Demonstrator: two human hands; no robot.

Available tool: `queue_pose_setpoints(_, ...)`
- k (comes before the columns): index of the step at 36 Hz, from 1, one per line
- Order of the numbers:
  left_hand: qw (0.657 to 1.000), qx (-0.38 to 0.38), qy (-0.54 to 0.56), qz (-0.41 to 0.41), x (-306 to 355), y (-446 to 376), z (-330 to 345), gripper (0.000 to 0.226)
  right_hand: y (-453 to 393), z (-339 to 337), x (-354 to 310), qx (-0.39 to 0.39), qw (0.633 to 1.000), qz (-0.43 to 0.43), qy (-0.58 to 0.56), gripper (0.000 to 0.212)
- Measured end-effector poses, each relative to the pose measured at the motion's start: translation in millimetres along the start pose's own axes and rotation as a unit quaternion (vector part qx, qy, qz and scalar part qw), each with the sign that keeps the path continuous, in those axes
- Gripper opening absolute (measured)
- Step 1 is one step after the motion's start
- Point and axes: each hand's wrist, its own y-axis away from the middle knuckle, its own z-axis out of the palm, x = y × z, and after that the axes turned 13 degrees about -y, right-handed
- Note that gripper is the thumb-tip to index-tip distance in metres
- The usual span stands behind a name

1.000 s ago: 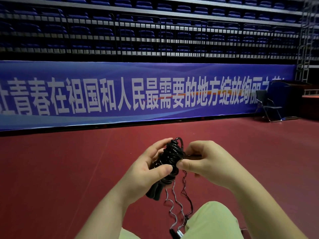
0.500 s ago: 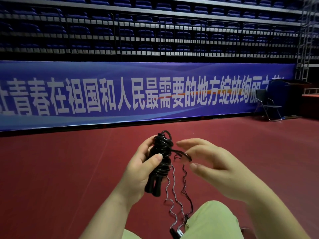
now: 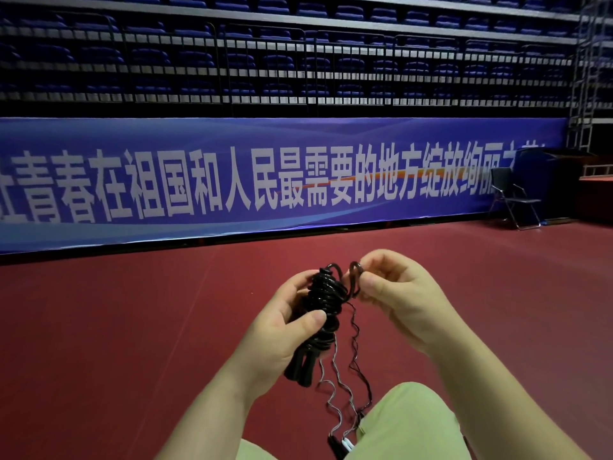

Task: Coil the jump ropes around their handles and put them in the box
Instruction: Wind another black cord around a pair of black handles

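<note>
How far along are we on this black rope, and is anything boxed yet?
Done: most of the black jump rope is coiled around its handles, gripped by the left hand. In hand: the right hand pinches the last loop beside the bundle, not yet wound on. Left: securing that end and boxing it. No box is in view; thin kinked cords hang below.

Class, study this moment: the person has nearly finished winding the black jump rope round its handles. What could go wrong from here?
1. The right hand pinches only the last rope loop; if it slips, the coil may spring loose.
2. Thin wavy cords hang under the bundle and might snag in the final tuck.
3. The left hand could let the handles slide out.
</note>
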Motion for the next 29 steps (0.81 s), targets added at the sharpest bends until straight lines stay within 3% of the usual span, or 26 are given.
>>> queue_pose_setpoints(5,0.999,-0.01,-0.036,0.004,2,0,1,0.047,-5,-1,-7,0.035,0.997,0.064,0.009,0.021)
queue_pose_setpoints(9,0.998,-0.028,-0.048,0.009,5,3,3,0.047,-10,-7,-12,0.015,0.994,0.102,0.03,0.023)
queue_pose_setpoints(14,0.999,-0.03,-0.045,0.005,6,3,3,0.044,-13,-12,-16,-0.025,0.993,0.097,0.066,0.003)
queue_pose_setpoints(18,0.998,-0.031,-0.056,0.002,7,3,4,0.043,-17,-14,-20,-0.038,0.986,0.127,0.1,0.019)
queue_pose_setpoints(26,0.997,-0.013,-0.07,0.002,6,5,8,0.043,-28,-25,-23,-0.103,0.954,0.248,0.136,0.024)
queue_pose_setpoints(29,0.996,-0.025,-0.091,0.008,8,6,7,0.045,-30,-28,-21,-0.127,0.947,0.27,0.117,0.017)
